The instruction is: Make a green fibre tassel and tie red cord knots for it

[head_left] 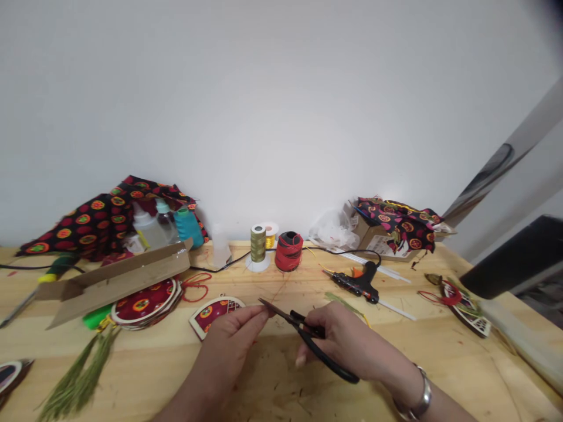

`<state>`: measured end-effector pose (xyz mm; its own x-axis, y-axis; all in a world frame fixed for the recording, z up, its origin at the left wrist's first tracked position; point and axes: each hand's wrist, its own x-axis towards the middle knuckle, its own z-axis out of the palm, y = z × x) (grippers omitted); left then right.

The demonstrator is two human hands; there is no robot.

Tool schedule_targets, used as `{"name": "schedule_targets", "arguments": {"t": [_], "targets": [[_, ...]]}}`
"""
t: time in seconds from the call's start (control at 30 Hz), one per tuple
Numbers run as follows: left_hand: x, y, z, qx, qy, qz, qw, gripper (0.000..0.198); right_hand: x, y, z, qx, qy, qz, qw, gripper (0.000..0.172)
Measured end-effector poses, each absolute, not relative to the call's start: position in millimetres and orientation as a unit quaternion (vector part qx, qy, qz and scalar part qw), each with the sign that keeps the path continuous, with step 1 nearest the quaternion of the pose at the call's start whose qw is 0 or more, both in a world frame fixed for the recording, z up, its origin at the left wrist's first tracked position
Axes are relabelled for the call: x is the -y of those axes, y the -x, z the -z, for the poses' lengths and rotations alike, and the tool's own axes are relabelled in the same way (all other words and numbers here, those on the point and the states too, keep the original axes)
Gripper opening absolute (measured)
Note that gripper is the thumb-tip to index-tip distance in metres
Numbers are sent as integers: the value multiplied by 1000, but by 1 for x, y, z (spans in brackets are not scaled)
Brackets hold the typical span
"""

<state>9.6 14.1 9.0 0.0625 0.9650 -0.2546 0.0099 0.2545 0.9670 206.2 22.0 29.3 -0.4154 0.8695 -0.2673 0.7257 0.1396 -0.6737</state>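
My right hand [338, 337] is wrapped around the black handles of a pair of scissors [319, 351]. The narrow blades point left and reach the fingertips of my left hand [233, 337]. Thumb and forefinger of that hand are pinched together on a thin red thread [280, 288], faint in the picture, which runs towards the red spool of thread [289, 252]. Partly behind my left hand lies a fan-shaped piece [211, 313] with a pale rim, red patterned fabric and a lattice corner. Whatever is inside the pinch is hidden by the fingers.
Upright spools, one of olive thread [258, 243], stand at the back. A black glue gun [358, 282] lies to the right, near a fabric-topped box [382, 237]. At left are a cardboard tray [123, 278], several bottles [152, 228], round ornaments [147, 302] and a green tassel [81, 375].
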Motion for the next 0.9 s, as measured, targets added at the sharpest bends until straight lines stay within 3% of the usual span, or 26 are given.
{"name": "schedule_targets", "arguments": {"t": [0.3, 0.53, 0.77, 0.9], "targets": [[-21, -1, -14, -586, -318, -535, 519, 28, -23, -210, -30, 755, 533, -370, 93, 35], [-23, 3, -8, -552, -302, -582, 516, 39, -17, -207, -40, 819, 482, -308, 34, 45], [-22, 3, -7, -529, -309, -585, 531, 36, -3, -198, -35, 886, 411, -211, -35, 21], [-22, 3, -7, -524, -313, -580, 539, 38, 5, -192, -35, 877, 438, -189, -61, 19]]}}
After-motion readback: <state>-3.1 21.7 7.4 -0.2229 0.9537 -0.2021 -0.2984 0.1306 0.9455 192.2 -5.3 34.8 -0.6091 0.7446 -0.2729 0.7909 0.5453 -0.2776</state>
